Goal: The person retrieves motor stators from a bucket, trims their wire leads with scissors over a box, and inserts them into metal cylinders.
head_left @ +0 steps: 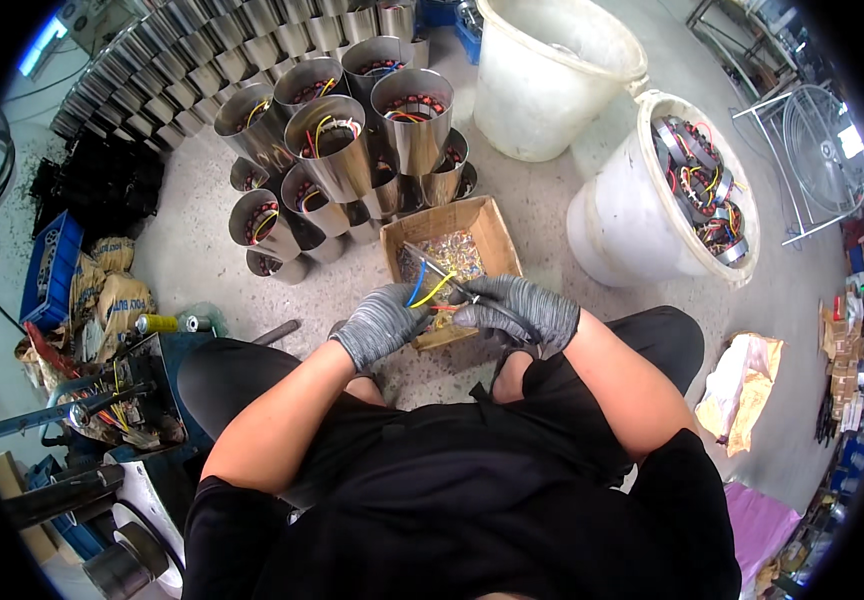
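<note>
Both hands wear grey knit gloves and meet over an open cardboard box (505, 240) between my knees. My left hand (384, 322) is closed on several thin wires, a blue wire (418, 283) and a yellow wire (436, 291) among them. A reddish wire end shows between the hands. In my right hand (527, 308) is a pair of scissors (439, 265), their long metal blades pointing up and left past the wires. Their dark handle lies under my fingers. Small coloured wire scraps (452, 250) cover the box floor. Whatever the wires join is hidden.
Beyond the box stand stacked metal cylinders (332, 160) with wired windings inside. At the right, a white tub (612, 215) holds wound motor cores (702, 190); another white tub (542, 100) stands behind. A machine (167, 380) is close by my left knee. A fan (817, 150) stands far right.
</note>
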A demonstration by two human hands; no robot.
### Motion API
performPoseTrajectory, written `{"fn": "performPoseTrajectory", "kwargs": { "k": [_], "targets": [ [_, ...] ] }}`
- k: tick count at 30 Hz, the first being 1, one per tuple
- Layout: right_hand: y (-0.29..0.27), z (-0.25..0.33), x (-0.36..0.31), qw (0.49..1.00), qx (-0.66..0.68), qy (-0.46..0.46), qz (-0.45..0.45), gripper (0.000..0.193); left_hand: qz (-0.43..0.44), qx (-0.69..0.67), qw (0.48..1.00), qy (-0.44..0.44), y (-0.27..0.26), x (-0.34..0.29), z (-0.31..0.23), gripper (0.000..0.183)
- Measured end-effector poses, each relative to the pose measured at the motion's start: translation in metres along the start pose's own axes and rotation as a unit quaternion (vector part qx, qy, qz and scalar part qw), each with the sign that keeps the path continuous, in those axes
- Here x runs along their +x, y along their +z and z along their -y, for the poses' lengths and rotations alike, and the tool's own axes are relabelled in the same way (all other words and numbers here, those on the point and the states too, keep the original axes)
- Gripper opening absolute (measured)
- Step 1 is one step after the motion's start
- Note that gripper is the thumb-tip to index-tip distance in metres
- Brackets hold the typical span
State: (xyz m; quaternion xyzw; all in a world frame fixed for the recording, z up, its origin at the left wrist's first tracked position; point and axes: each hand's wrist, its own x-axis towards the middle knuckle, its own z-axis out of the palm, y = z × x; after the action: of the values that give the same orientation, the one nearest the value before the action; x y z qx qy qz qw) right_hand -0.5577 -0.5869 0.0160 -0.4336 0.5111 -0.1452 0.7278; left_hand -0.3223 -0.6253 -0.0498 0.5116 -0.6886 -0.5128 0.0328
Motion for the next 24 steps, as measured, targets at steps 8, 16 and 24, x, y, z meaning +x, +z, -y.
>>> {"fn": "performPoseTrajectory", "kwargs": {
  "k": [8, 16, 24],
  "targets": [
    [-0.011, -0.006, 0.002, 0.996, 0.063, -0.02, -0.055, 0.044, -0.035, -0.242, 0.969, 0.039, -0.006, -0.013, -0.014, 0.024],
    [0.0, 0.002, -0.012, 0.991, 0.004, -0.136, -0.016, 0.055, -0.073, -0.074, 0.994, 0.028, -0.011, -0.01, -0.023, 0.029],
    [0.004, 0.006, -0.007, 0.914, -0.318, -0.227, -0.112, 0.055, -0.067, 0.034, 0.997, 0.002, -0.004, 0.011, 0.012, 0.028]
  ]
}}
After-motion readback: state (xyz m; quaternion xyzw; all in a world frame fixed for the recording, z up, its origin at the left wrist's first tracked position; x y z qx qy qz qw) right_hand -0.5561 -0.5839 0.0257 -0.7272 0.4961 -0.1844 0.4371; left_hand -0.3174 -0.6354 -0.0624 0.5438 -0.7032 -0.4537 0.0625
